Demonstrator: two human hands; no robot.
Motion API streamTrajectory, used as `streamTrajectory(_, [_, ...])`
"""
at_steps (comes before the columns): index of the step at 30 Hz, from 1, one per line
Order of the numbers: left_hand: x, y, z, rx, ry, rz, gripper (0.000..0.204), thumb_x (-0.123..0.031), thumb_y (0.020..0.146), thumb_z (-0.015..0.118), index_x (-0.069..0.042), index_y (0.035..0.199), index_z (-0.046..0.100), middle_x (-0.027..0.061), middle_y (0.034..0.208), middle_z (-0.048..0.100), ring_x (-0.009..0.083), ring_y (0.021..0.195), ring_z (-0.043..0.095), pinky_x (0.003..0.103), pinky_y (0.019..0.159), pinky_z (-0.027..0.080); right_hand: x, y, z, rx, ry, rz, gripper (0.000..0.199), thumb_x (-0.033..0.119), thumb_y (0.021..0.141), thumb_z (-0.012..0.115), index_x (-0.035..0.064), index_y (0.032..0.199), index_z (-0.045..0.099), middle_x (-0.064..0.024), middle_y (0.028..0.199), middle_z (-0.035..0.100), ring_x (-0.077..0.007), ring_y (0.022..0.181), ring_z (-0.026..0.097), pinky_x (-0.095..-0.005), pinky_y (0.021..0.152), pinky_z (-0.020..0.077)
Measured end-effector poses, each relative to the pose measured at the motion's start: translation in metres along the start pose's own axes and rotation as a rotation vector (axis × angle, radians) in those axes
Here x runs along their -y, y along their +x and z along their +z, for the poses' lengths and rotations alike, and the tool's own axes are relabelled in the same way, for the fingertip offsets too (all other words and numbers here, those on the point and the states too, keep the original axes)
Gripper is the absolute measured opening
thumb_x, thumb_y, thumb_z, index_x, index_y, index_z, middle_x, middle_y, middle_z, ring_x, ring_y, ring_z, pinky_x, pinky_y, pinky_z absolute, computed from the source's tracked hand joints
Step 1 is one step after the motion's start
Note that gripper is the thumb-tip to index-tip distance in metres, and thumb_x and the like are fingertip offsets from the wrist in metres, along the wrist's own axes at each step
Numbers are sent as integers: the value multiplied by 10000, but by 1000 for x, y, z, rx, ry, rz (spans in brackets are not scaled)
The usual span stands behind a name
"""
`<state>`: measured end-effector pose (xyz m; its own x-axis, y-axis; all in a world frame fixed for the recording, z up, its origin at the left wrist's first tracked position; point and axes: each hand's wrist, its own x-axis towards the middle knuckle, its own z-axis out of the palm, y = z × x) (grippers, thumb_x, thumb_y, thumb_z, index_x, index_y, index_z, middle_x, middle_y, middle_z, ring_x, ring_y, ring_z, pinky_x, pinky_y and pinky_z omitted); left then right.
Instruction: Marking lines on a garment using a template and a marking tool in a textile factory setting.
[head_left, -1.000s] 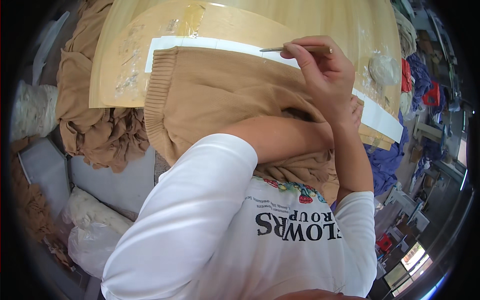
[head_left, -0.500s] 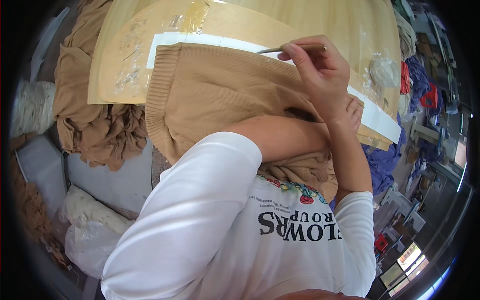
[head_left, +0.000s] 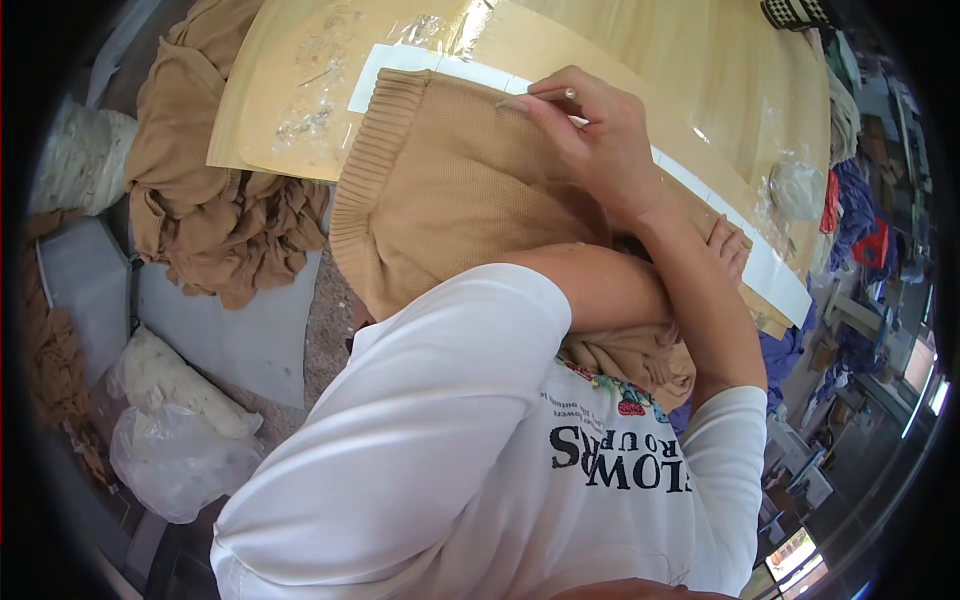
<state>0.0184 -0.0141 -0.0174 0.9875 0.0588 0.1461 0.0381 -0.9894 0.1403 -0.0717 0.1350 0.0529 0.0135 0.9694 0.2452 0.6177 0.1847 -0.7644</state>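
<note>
While the right hand (head_left: 600, 150) pinches a thin needle (head_left: 535, 98) against the tan knitted garment (head_left: 450, 190), the left hand (head_left: 730, 250) lies mostly hidden. Its grip cannot be told.

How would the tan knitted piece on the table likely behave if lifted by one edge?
The tan knitted piece would probably sag and fold: its lower part already bunches under the left forearm. It looks light and unlikely to slide freely, since the knit drapes over the table edge without slipping off.

The left hand (head_left: 728, 250) is mostly hidden behind the right forearm; only its fingertips show against the tan knit garment (head_left: 450, 200).
</note>
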Motion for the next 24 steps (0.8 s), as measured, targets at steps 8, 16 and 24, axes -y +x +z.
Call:
streamTrajectory(8, [48, -5, -54, 98, -160, 28, 386, -327, 853, 452, -86, 1148, 518, 127, 1260, 415, 311, 1170, 357, 558, 856, 232, 41, -19, -59, -375, 280, 9, 160, 73, 927, 495, -21, 1027, 579, -87, 750, 620, -130, 666, 599, -240, 637, 503])
streamTrajectory(16, [131, -188, -142, -167, -620, -87, 425, -164, 814, 561, -7, 1199, 474, 184, 1240, 460, 345, 1187, 396, 465, 1003, 278, 14, -78, -147, -739, 132, 28, 166, 112, 932, 487, -18, 1022, 539, -81, 811, 608, -94, 674, 564, -216, 642, 478])
streamTrajectory(24, [178, -332, -142, -539, -1072, -1045, 341, -106, 916, 503, 56, 1216, 502, 122, 1192, 558, 172, 1118, 507, 283, 973, 361, -119, -140, -275, -849, -178, 478, 225, 190, 863, 579, -32, 892, 599, -78, 700, 631, -105, 544, 570, -238, 501, 454])
